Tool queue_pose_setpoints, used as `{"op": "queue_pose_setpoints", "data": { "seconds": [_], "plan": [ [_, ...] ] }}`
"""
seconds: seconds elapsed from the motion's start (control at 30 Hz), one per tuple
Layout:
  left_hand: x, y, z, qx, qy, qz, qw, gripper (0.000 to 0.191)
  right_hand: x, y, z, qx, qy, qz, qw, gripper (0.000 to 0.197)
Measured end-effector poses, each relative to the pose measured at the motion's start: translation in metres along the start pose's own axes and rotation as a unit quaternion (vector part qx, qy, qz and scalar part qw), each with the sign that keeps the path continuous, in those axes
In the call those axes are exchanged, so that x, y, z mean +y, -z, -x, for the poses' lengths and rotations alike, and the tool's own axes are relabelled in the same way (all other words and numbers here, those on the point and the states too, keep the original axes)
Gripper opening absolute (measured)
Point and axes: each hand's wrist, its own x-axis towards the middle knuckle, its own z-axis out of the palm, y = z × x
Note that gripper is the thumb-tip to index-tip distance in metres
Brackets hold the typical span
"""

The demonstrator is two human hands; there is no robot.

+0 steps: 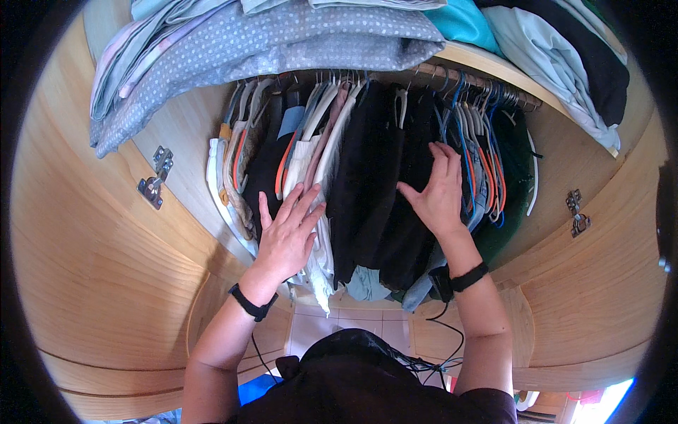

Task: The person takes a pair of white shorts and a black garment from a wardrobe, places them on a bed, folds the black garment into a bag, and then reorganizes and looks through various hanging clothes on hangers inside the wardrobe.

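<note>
Clothes on hangers fill a wooden wardrobe, hung from a metal rail [479, 79]. My left hand [288, 230], fingers spread, lies against white garments [307, 156] left of the middle; a pink garment [331, 127] hangs among them. My right hand [438, 188] is at the black garments [371, 196], thumb and fingers apart, close to blue hangers [461, 153]. Neither hand has closed on anything visible. Right of it hang several orange-edged hangers [495, 180] and a dark green garment [506, 233]. Both wrists wear black bands.
Above, a wooden shelf [529, 79] holds a grey polka-dot cloth [296, 42], a turquoise cloth [466, 26] and other folded fabrics. Open doors with metal hinges [153, 180] flank me on both sides. Folded cloth [366, 283] lies below the hanging clothes. Thin black cables [455, 328] hang near my right arm.
</note>
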Motion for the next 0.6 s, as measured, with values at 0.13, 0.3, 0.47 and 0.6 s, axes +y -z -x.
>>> {"op": "queue_pose_setpoints", "data": {
  "seconds": [0.13, 0.3, 0.47, 0.6],
  "plan": [
    [0.001, -0.003, -0.001, 0.008, -0.003, 0.007, 1.000, 0.053, 0.001, 0.001, 0.012, 0.008, -0.019, 0.032, 0.999, 0.086],
    [0.008, -0.005, 0.000, 0.008, 0.000, 0.021, 1.000, 0.052, -0.031, -0.001, 0.031, -0.094, -0.014, 0.028, 0.995, 0.091],
    [0.009, -0.008, 0.001, 0.005, -0.008, 0.024, 1.000, 0.053, -0.063, 0.004, 0.033, -0.017, 0.024, 0.055, 0.998, 0.078],
    [0.011, -0.009, -0.001, 0.010, -0.018, 0.028, 0.999, 0.056, -0.076, 0.002, 0.018, -0.022, 0.151, 0.005, 0.988, 0.052]
  ]
}}
